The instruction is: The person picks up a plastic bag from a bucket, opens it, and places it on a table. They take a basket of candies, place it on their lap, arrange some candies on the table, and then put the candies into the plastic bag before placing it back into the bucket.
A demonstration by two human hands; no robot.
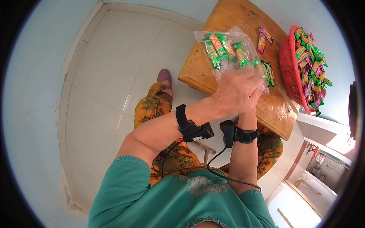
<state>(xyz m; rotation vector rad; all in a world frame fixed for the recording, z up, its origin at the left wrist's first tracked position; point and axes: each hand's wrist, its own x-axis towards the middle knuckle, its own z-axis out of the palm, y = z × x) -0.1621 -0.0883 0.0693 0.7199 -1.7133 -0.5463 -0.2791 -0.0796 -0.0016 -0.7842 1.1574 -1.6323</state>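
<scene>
A clear plastic bag (230, 33) lies at the near left part of the wooden table, with several green-wrapped snack bars (217, 45) inside. My left hand (235, 90) is closed at the bag's near end, its fingers curled on the plastic. Close against it, my right hand (257, 97) is at the same end of the bag; its fingers are mostly hidden behind the left hand. Beside the bag, to the right, are green-wrapped bars (269, 73). Farther back, purple-wrapped bars (261, 42) lie on the wood.
A red plastic basket (289, 72) heaped with green and purple wrapped bars (311, 68) stands at the right of the wooden table (216, 19). Black straps with small devices (195, 131) sit on both wrists, with cables hanging. A pale wall and tiled floor (110, 72) are to the left.
</scene>
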